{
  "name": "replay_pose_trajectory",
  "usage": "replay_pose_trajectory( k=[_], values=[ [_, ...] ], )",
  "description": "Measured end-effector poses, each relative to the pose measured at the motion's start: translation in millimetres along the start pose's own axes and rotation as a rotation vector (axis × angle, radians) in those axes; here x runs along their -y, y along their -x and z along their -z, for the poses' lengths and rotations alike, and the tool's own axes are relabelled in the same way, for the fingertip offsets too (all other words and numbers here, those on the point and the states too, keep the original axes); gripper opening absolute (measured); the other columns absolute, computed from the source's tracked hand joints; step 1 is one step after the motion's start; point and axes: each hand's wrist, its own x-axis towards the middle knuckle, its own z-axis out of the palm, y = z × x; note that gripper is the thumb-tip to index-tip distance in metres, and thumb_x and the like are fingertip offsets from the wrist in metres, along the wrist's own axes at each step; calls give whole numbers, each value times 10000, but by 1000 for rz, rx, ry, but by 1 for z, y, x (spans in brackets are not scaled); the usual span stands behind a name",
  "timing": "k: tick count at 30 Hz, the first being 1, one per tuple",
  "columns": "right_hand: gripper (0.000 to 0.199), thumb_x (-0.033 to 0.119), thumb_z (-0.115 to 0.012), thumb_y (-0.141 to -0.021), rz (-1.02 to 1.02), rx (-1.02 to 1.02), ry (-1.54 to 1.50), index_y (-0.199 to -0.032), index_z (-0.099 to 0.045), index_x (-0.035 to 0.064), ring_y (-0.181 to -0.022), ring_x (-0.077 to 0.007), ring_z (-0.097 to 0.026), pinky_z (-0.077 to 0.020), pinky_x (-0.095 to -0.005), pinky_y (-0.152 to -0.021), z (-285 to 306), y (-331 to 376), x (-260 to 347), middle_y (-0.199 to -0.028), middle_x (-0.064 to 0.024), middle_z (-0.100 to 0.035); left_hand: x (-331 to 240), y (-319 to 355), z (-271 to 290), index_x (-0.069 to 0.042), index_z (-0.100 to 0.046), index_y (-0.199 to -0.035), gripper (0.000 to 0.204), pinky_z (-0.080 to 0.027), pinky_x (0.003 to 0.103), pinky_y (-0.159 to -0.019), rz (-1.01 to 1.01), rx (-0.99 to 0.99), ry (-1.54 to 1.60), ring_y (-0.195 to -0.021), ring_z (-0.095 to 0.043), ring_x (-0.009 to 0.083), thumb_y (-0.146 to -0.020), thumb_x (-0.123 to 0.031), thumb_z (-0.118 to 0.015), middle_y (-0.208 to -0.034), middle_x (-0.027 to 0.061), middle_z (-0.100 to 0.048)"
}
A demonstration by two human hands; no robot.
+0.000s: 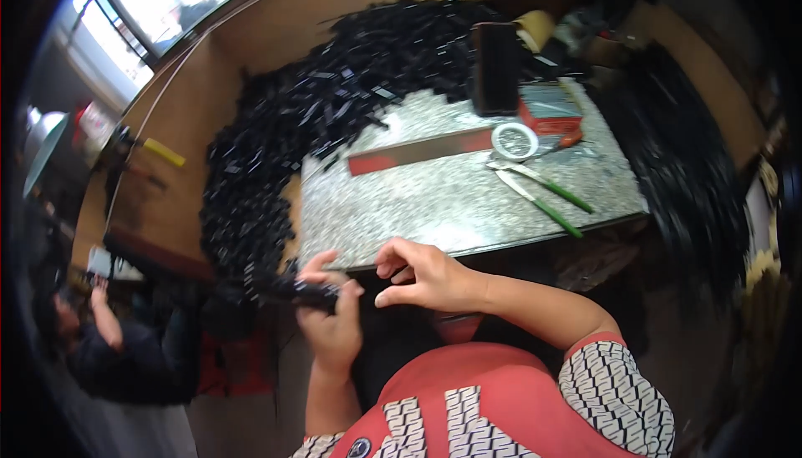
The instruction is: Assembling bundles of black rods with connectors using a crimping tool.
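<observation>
My left hand point(336, 328) is closed round a bundle of short, dark, glossy strips point(313, 294), held just off the table's near edge and blurred by motion. Right of it, my right hand point(430, 276) is raised with fingers curled and thumb apart from the forefinger; nothing shows between them. A big heap of loose black strips point(334, 82) covers the back and left of the table and reaches close to the bundle. Beyond my hands lies a speckled stone slab point(401, 212). Which pieces in the bundle touch my fingers is partly hidden.
On the slab are a long flat metal bar point(418, 151), a white ring-shaped dish point(515, 141), green-handled pliers point(547, 195), a red-sided box point(551, 109) and an upright phone point(496, 70). Long black strips point(677, 157) hang at right. Another person point(125, 349) sits at far left.
</observation>
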Motion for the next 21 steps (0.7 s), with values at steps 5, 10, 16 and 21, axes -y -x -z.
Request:
replay_pose_trajectory(
  k=[5, 10, 16, 21],
  values=[
    [325, 209, -705, -801, 186, -310, 694, -981, -519, 12, -906, -322, -552, -465, -382, -766, 80, 46, 7, -973, -151, -531, -19, -13, 7, 11, -548, -992, 208, -493, 231, -627, 34, -223, 278, -685, -519, 88, -795, 76, -566, -1376, 191, -399],
    [330, 274, -704, -788, -210, -509, 1346, -909, -540, 14, -933, -320, -544, -478, -410, -791, 135, 88, -7, -1002, -156, -529, -5, -14, -10, -36, -490, -887, 119, -537, 308, -685, 35, -123, 472, -787, -579, 176, -845, -43, -601, -1251, 181, -473],
    [323, 325, -685, -794, -211, -524, 1468, -843, -565, 29, -904, -298, -560, -492, -400, -755, 146, 99, -23, -949, -146, -543, -4, -14, -21, -61, -431, -897, 212, -514, 484, -896, 57, 95, 521, -1020, -594, 340, -869, -153, -619, -1213, 192, -478],
    [228, 228, -623, -851, -134, -539, 1380, -825, -514, 29, -834, -303, -561, -487, -404, -711, 146, 95, -21, -852, -135, -544, -16, -16, -34, -58, -422, -923, 239, -495, 492, -915, -45, 45, 408, -1001, -601, 356, -870, -169, -626, -1139, 195, -525]
  ],
)
